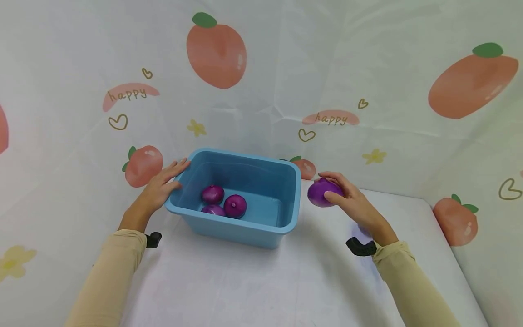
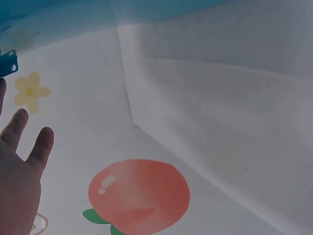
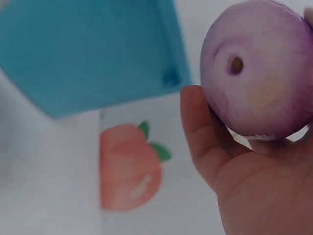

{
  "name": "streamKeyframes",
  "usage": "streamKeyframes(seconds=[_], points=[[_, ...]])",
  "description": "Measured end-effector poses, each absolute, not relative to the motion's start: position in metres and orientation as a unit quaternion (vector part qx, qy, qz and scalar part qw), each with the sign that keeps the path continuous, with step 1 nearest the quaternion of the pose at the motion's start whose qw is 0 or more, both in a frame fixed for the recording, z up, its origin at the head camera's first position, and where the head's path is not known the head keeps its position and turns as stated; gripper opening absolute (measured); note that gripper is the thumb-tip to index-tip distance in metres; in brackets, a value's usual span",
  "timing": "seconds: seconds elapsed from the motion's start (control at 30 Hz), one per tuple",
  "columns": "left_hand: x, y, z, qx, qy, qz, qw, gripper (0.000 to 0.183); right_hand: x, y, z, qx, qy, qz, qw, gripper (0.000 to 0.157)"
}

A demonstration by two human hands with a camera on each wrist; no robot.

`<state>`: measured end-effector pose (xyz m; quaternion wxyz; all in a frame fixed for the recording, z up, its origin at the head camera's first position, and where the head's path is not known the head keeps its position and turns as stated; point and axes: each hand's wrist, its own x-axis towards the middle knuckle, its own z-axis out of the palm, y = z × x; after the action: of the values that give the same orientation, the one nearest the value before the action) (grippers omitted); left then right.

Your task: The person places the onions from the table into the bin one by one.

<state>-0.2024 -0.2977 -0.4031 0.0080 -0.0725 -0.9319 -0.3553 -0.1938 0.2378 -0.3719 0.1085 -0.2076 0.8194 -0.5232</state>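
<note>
My right hand (image 1: 353,200) grips a purple onion (image 1: 320,193) between thumb and fingers, just right of a blue plastic bin (image 1: 237,229). In the right wrist view the onion (image 3: 259,73) fills the curl of the fingers, its pale root end facing the camera. Three more onions lie in the bin's left part: one at the back (image 1: 212,194), another to the right (image 1: 235,206), and a third onion (image 1: 213,210) half hidden by the front wall. On the bin's left rim rests my left hand (image 1: 157,188); its fingers look straight and spread in the left wrist view.
The bin stands on a white table (image 1: 229,281), close to a white backdrop (image 1: 261,91) printed with fruit, hearts and flowers. A purplish patch (image 1: 364,230) shows partly behind the right wrist; I cannot tell what it is.
</note>
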Motion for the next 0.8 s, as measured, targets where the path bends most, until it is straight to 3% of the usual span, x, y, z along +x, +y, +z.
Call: streamKeyframes(seconds=[0.17, 0.53, 0.8], points=[[-0.202, -0.298, -0.403, -0.073, -0.93, -0.359, 0.008, 0.065, -0.2, 0.214, -0.347, -0.26, 0.813, -0.512, 0.095, 0.066], [-0.203, -0.298, -0.402, -0.075, -0.929, -0.362, 0.005, 0.065, -0.226, 0.157, -0.313, -0.32, 0.79, -0.512, 0.102, 0.072], [-0.203, -0.298, -0.402, -0.076, -0.929, -0.361, 0.008, 0.064, -0.243, 0.112, -0.309, -0.36, 0.795, -0.484, 0.068, 0.074]])
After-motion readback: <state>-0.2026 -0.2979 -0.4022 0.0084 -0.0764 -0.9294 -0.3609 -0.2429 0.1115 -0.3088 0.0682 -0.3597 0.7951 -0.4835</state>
